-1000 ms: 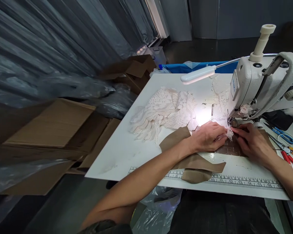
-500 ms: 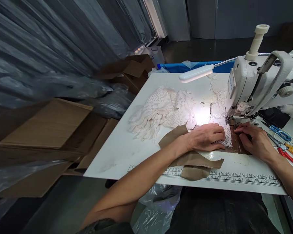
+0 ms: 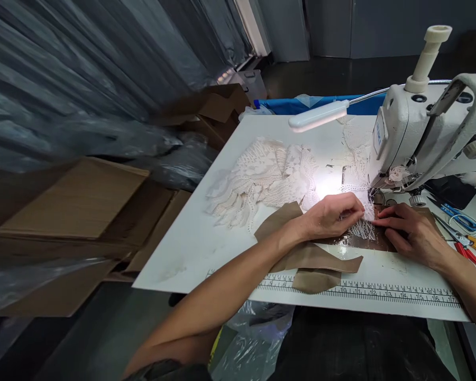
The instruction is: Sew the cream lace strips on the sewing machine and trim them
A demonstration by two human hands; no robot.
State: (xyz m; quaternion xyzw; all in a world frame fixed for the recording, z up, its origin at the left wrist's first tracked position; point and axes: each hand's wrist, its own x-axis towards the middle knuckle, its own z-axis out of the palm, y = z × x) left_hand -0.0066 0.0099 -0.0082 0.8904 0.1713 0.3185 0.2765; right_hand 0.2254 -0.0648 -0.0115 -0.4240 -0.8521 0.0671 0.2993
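Note:
Under the needle area of the white sewing machine [image 3: 396, 137] lies a strip of white lace [image 3: 360, 228]. My left hand [image 3: 333, 214] is closed, pinching the lace near its front part with thumb and fingertips. From the right, my right hand [image 3: 412, 233] rests low over the brown plate [image 3: 384, 238], fingers stretched out and the thumb apart, fingertips touching the lace's right edge. A gathered heap of white lace [image 3: 269, 174] spreads over the table to the left. Brown curved pieces [image 3: 321, 257] lie beneath and in front of my left forearm.
A lamp [image 3: 319, 115] lights the white table [image 3: 190, 264], whose front edge carries a printed ruler [image 3: 381, 290]. Red- and yellow-handled scissors [image 3: 470, 246] and blue-handled snips [image 3: 460, 217] lie at the right. Cardboard boxes [image 3: 71, 196] stand left of the table.
My left hand has risen from lying flat on the lace to pinching it. My right fingertips have shifted left to the lace's edge. The camera view has shifted slightly.

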